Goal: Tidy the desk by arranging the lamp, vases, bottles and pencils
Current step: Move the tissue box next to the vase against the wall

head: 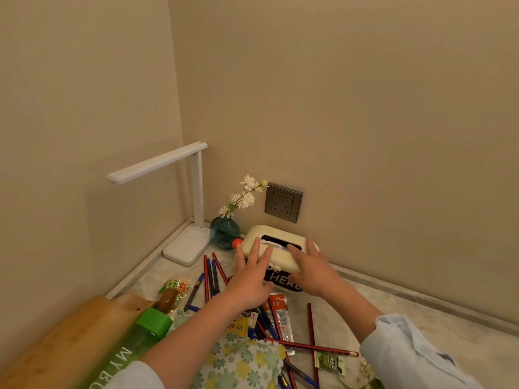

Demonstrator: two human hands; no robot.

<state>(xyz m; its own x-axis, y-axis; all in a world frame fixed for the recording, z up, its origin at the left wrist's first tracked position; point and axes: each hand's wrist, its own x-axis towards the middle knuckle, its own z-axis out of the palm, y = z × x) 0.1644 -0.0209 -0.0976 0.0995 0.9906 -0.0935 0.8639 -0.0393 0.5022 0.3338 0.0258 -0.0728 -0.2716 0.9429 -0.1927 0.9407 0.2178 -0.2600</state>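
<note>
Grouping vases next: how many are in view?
1: the dark green vase with white flowers, between the lamp base and the tissue box. Others may be hidden.

Single head-worn wide-angle view, aimed forward and down into a wall corner, worktop (365, 301) seen close from above across the lower frame, walls filling the upper half, lamp (179, 203) at 11 o'clock, forearms entering from 6 o'clock.

Lamp (179, 197) looks like matt white plastic, the tissue box (276, 249) a smooth cream plastic. Teal vase (224, 233) is glossy glass. Green bottle (132, 341) is see-through plastic, snack packets (279, 318) shiny foil, the tray (64, 338) smooth bamboo-looking wood, the desk (393, 307) marbled and matt.
</note>
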